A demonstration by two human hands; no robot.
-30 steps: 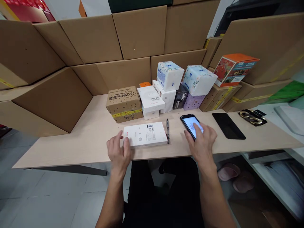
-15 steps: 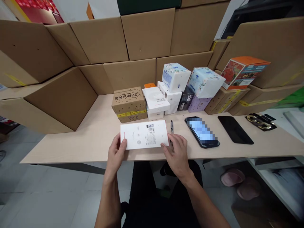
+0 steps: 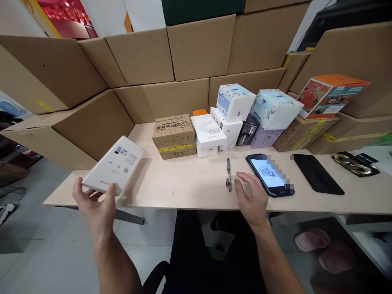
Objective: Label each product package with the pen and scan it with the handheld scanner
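My left hand (image 3: 96, 204) grips the near end of a flat white box (image 3: 118, 165) with a printed label, tilted over the left part of the table. My right hand (image 3: 252, 198) holds nothing; its fingers are apart, close to a pen (image 3: 228, 175) that lies on the tabletop. Just beyond the right fingers is a thick black phone (image 3: 269, 175) with its screen lit, partly blurred out. Farther right lies a thin flat black slab (image 3: 318, 173).
Along the back of the table (image 3: 171, 183) stand a brown carton (image 3: 174, 136), a white power bank box (image 3: 209, 132) and tissue packs (image 3: 235, 102). An orange-topped box (image 3: 333, 96) sits higher at right. Cardboard walls (image 3: 190, 96) enclose the back and left. Gold rings (image 3: 357, 163) lie far right.
The white box has moved left and turned, now in my left hand alone. My right hand has let go of it and shifted slightly right, and the view has shifted a little.
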